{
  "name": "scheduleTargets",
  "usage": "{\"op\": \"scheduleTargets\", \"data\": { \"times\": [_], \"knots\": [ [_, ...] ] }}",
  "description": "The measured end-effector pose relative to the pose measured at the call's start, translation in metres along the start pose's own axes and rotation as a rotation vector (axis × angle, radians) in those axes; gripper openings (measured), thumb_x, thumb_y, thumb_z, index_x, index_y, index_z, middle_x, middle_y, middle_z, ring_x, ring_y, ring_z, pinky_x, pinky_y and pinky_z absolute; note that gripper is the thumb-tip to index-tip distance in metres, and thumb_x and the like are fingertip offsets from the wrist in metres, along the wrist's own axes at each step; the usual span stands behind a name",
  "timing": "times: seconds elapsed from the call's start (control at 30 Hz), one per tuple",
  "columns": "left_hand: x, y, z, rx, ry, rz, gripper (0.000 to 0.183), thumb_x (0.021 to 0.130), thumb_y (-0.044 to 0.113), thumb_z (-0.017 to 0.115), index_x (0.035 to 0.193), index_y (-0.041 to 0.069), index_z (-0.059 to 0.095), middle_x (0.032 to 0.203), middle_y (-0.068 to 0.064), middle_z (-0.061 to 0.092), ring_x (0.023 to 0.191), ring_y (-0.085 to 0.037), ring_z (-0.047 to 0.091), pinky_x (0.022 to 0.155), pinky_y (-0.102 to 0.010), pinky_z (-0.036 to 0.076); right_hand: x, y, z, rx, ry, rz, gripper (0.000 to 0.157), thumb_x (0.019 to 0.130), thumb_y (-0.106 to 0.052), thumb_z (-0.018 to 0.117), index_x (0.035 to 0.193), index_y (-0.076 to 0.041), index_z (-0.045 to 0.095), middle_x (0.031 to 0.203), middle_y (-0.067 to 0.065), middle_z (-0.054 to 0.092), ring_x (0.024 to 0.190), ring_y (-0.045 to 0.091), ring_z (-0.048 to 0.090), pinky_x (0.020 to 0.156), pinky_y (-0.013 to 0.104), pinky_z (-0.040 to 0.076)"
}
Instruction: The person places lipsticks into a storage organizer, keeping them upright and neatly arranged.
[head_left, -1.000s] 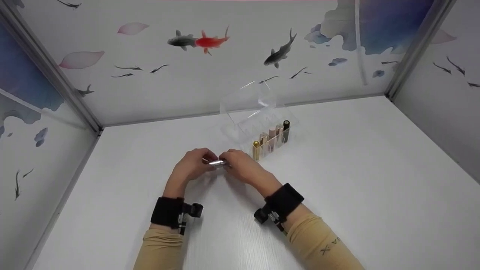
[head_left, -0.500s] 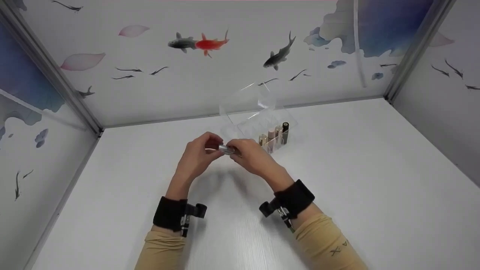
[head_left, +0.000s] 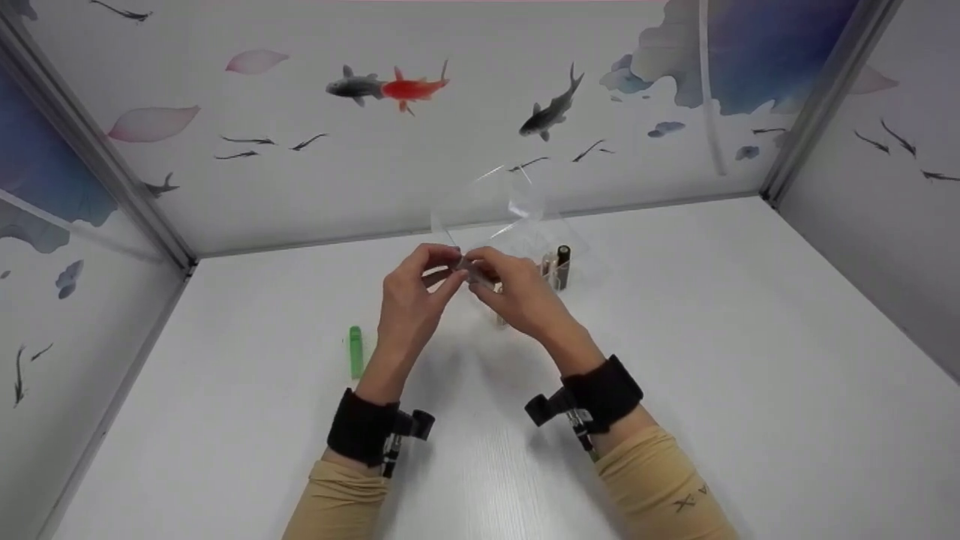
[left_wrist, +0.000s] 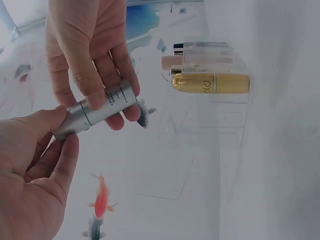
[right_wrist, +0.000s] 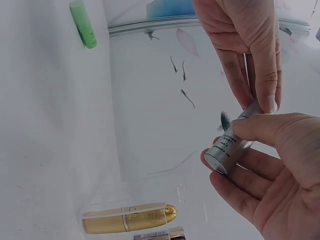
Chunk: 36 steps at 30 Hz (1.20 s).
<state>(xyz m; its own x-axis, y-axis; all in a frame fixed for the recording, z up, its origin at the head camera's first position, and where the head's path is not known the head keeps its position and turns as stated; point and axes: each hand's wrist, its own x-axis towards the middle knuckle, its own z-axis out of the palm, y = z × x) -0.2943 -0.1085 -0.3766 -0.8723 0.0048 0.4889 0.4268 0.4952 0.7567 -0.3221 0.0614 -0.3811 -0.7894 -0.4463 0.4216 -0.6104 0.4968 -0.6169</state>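
Observation:
A silver lipstick tube [left_wrist: 117, 102] with small dark print is held in the air between both hands. My left hand [head_left: 412, 292] pinches its plain end between thumb and fingers. At the printed end, my right hand [head_left: 529, 296] grips the tube, thumb on one side and fingers on the other. A seam line runs round the tube between the two grips, seen in the left wrist view. In the head view the fingers hide most of it. Just beyond the hands stands a clear plastic case with its lid [head_left: 525, 206] raised.
The case holds a gold lipstick [left_wrist: 230, 83], a black tube [head_left: 563, 270] and several pinkish ones, partly hidden by my right hand. A green tube [head_left: 356, 352] lies on the white table left of my left forearm. Printed panels [head_left: 480, 135] enclose the table's back and sides.
Both hands have lifted the silver lipstick tube up and away from me, toward the case. The green tube, out of sight earlier, now shows beside my left forearm.

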Motion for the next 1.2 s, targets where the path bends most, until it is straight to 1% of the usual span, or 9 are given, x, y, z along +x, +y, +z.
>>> {"op": "scheduleTargets", "data": {
  "times": [0.23, 0.37, 0.5, 0.7, 0.83, 0.93, 1.03, 1.13, 1.2],
  "knots": [
    [0.002, 0.009, 0.009, -0.068, 0.094, 0.061, 0.024, 0.091, 0.018, 0.074, 0.113, 0.010, 0.070, 0.117, -0.003, 0.071, 0.109, -0.012, 0.068, 0.091, -0.021, 0.057, 0.001, -0.001, -0.008, -0.018, 0.111, -0.082, 0.026, 0.097, -0.016, 0.066, 0.121, -0.006, 0.064, 0.112, 0.010, 0.070, 0.105, 0.023, 0.068, 0.086, 0.036, 0.059],
    [0.004, 0.013, 0.019, -0.075, 0.125, 0.076, 0.022, 0.092, 0.017, 0.072, 0.112, 0.010, 0.072, 0.120, -0.004, 0.070, 0.112, -0.013, 0.067, 0.093, -0.020, 0.056, 0.001, 0.000, -0.013, -0.039, 0.156, -0.090, 0.028, 0.097, -0.015, 0.065, 0.124, -0.005, 0.063, 0.113, 0.011, 0.069, 0.104, 0.023, 0.068, 0.083, 0.037, 0.060],
    [0.007, 0.016, 0.032, -0.095, 0.139, 0.097, 0.019, 0.092, 0.015, 0.071, 0.111, 0.009, 0.073, 0.121, -0.005, 0.069, 0.114, -0.015, 0.067, 0.094, -0.021, 0.055, 0.001, 0.004, -0.018, -0.014, 0.179, -0.085, 0.030, 0.098, -0.012, 0.064, 0.126, -0.004, 0.063, 0.116, 0.012, 0.070, 0.103, 0.025, 0.070, 0.084, 0.039, 0.060],
    [0.013, 0.022, 0.051, -0.135, 0.134, 0.112, 0.020, 0.093, 0.015, 0.071, 0.112, 0.010, 0.075, 0.121, -0.004, 0.069, 0.114, -0.015, 0.066, 0.093, -0.021, 0.056, -0.001, 0.014, -0.030, -0.020, 0.215, -0.069, 0.030, 0.097, -0.009, 0.064, 0.126, -0.006, 0.063, 0.113, 0.010, 0.072, 0.100, 0.022, 0.071, 0.082, 0.035, 0.061],
    [0.017, 0.023, 0.064, -0.155, 0.132, 0.122, 0.020, 0.093, 0.013, 0.069, 0.112, 0.009, 0.076, 0.121, -0.006, 0.068, 0.113, -0.017, 0.067, 0.093, -0.020, 0.056, -0.003, 0.021, -0.038, -0.034, 0.243, -0.053, 0.031, 0.095, -0.007, 0.066, 0.126, -0.007, 0.061, 0.109, 0.011, 0.074, 0.098, 0.022, 0.072, 0.080, 0.036, 0.061],
    [0.021, 0.025, 0.075, -0.159, 0.128, 0.129, 0.021, 0.094, 0.013, 0.068, 0.113, 0.008, 0.076, 0.121, -0.007, 0.066, 0.113, -0.018, 0.067, 0.094, -0.020, 0.055, -0.005, 0.026, -0.043, -0.033, 0.268, -0.030, 0.032, 0.094, -0.006, 0.067, 0.125, -0.007, 0.060, 0.111, 0.012, 0.074, 0.100, 0.023, 0.072, 0.082, 0.037, 0.061],
    [0.023, 0.027, 0.084, -0.148, 0.121, 0.126, 0.021, 0.095, 0.014, 0.067, 0.114, 0.008, 0.075, 0.122, -0.007, 0.066, 0.114, -0.017, 0.067, 0.093, -0.019, 0.055, -0.006, 0.032, -0.048, -0.034, 0.294, -0.003, 0.031, 0.094, -0.005, 0.068, 0.124, -0.007, 0.061, 0.115, 0.012, 0.072, 0.103, 0.022, 0.072, 0.083, 0.035, 0.061],
    [0.025, 0.027, 0.091, -0.133, 0.100, 0.111, 0.023, 0.096, 0.014, 0.066, 0.117, 0.010, 0.074, 0.125, -0.006, 0.067, 0.117, -0.017, 0.065, 0.092, -0.019, 0.055, -0.007, 0.038, -0.051, -0.046, 0.310, 0.010, 0.031, 0.094, -0.006, 0.068, 0.125, -0.006, 0.063, 0.118, 0.012, 0.070, 0.105, 0.023, 0.071, 0.083, 0.033, 0.061],
    [0.026, 0.026, 0.092, -0.121, 0.069, 0.097, 0.025, 0.097, 0.014, 0.065, 0.120, 0.012, 0.073, 0.127, -0.005, 0.067, 0.119, -0.016, 0.064, 0.092, -0.019, 0.056, -0.007, 0.041, -0.053, -0.054, 0.314, 0.015, 0.032, 0.094, -0.006, 0.068, 0.125, -0.004, 0.063, 0.119, 0.013, 0.069, 0.106, 0.024, 0.070, 0.083, 0.033, 0.061]
  ]
}}
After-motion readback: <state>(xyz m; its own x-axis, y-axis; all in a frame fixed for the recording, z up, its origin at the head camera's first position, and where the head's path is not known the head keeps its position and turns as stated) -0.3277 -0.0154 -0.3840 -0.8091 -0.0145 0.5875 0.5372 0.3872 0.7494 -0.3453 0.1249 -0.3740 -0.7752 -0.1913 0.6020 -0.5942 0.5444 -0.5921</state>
